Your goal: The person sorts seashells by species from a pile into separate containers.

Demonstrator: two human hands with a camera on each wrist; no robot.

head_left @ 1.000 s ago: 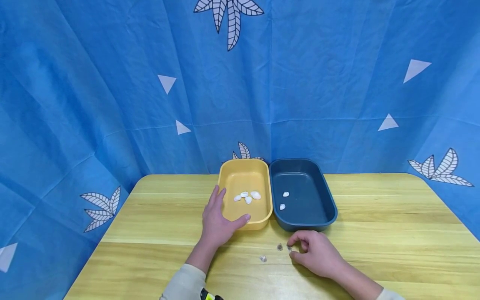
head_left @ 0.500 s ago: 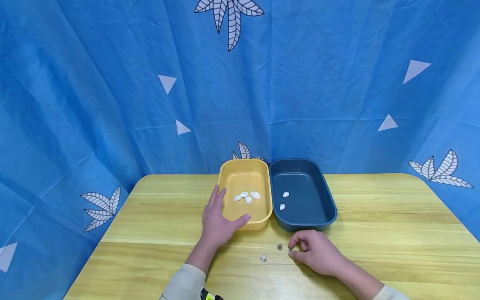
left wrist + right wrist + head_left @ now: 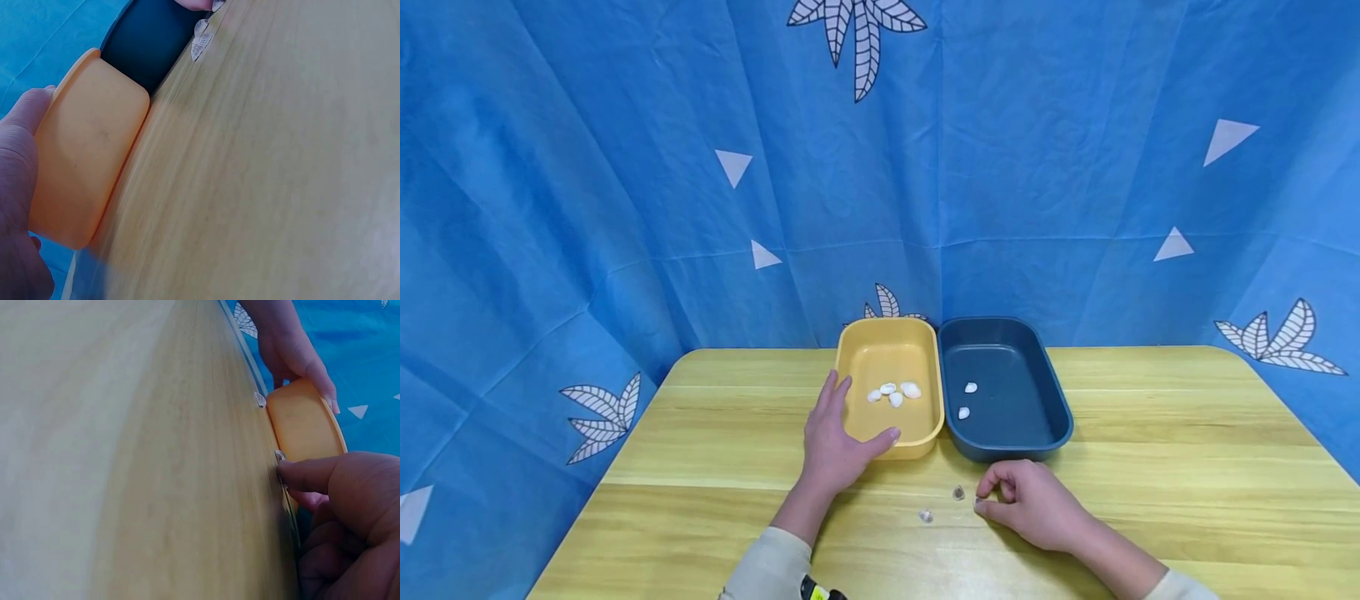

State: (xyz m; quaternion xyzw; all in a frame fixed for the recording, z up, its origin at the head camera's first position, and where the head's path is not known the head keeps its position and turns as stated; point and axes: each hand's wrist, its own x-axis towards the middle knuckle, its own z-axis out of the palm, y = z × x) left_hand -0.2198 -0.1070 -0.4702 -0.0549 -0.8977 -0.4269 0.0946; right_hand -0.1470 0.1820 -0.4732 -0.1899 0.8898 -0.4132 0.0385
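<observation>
My right hand [image 3: 1033,508] is low over the table, its thumb and index finger pinching a small greyish shell [image 3: 978,503] that is mostly covered by the fingertips. Two similar shells lie on the wood to its left: a dark-centred shell [image 3: 958,493] close by and a paler shell [image 3: 926,517] nearer the front. My left hand [image 3: 835,446] rests at the near left corner of a yellow tray [image 3: 887,354], thumb over the front rim and straight fingers along the left side. Several white shells [image 3: 896,400] lie inside that tray.
A dark blue tray [image 3: 1007,367] stands against the yellow one's right side, with two white shells [image 3: 964,413] in its left part. Both trays sit at the back of the wooden table [image 3: 1150,467], before a blue patterned curtain [image 3: 1037,167].
My right thumb and index finger have drawn closer together on the shell, which now shows less between them. The left hand, both trays and the other shells stay where they were.
</observation>
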